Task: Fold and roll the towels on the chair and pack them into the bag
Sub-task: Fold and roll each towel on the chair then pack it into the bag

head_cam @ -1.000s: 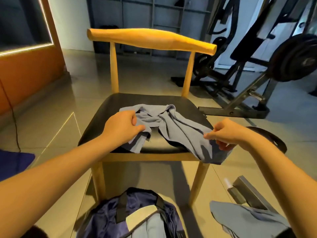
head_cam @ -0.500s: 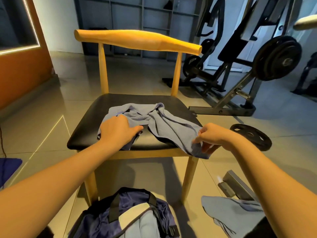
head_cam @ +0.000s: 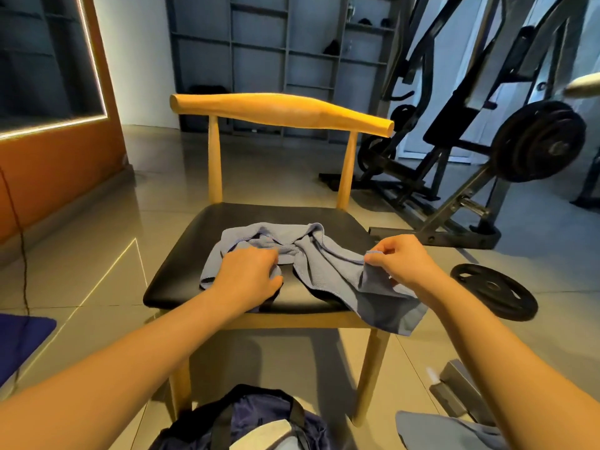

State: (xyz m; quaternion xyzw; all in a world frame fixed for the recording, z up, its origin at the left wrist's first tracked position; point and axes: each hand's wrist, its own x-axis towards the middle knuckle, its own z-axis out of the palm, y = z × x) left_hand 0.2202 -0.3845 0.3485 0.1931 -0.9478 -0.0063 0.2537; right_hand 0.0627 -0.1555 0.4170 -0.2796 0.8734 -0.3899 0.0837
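Note:
A crumpled grey-blue towel [head_cam: 324, 258] lies on the black seat of a wooden chair [head_cam: 181, 271], one end hanging over the front right edge. My left hand [head_cam: 250, 274] grips the towel's left part, fingers curled into the cloth. My right hand [head_cam: 399, 261] pinches a raised edge of the towel near the seat's right side. A dark blue bag [head_cam: 253, 420] lies open on the floor below the chair's front, with something pale inside it. A second grey towel [head_cam: 444, 430] lies on the floor at the bottom right.
A black weight plate [head_cam: 493, 290] lies on the tiled floor right of the chair. A weight machine [head_cam: 539, 141] stands behind on the right. A grey metal block [head_cam: 461, 394] sits by the floor towel. An orange wall panel [head_cam: 58, 170] is at left.
My right hand has lifted the towel's right edge up and inward from the seat's front corner. The left hand keeps its grip. The view has shifted slightly.

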